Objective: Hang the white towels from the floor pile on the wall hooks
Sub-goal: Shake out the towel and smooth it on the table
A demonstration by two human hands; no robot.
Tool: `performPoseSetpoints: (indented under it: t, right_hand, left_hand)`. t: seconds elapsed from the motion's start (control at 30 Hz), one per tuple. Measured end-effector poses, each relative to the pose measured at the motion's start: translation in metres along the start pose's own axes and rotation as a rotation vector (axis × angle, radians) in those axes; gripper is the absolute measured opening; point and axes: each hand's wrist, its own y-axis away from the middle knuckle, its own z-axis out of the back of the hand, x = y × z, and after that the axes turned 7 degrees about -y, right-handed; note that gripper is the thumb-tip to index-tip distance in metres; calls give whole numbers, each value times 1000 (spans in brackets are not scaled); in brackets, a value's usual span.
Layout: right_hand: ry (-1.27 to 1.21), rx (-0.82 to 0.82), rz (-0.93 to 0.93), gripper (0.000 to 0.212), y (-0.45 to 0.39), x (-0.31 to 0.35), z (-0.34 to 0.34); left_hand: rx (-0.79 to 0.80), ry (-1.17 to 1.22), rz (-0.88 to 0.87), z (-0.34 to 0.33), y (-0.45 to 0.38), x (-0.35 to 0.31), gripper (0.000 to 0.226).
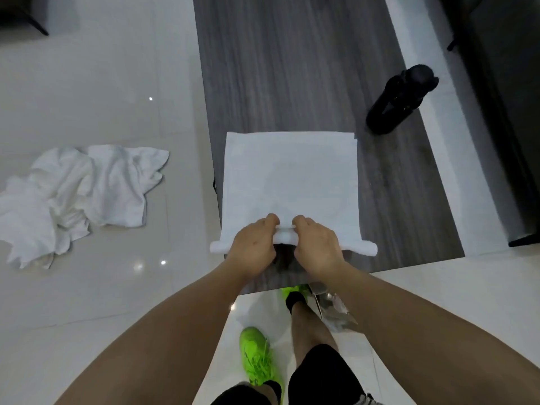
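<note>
Bare forearms reach down as left hand (253, 247) and right hand (317, 246) grip the rolled near edge of a folded white towel (290, 173) on a dark table (292, 68); the towel pile (76, 194) lies on the floor, left.

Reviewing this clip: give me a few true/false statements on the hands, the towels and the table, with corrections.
1. Both hands, left hand and right hand, grip the rolled edge of the folded towel. True.
2. The folded towel lies on the floor. False: it lies on the dark wooden table.
3. A crumpled towel pile lies on the tiled floor. True.
4. The black bottle stands on the towel. False: it is apart from it, on the table.
</note>
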Motion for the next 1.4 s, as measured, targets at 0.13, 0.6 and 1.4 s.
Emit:
performPoseSetpoints:
  t: [0.13,0.6,1.4]
  right_hand:
    - [1,-24,41,31,15,37,62]
    - [44,-364,400,27,106,271,347]
    - [75,-358,1231,28,202,554,371]
  left_hand:
    - [-18,32,24,71,19,-18,32]
    - [-603,-119,146,413,186,-72,25]
    - [-951,-279,960,508,466,-26,33]
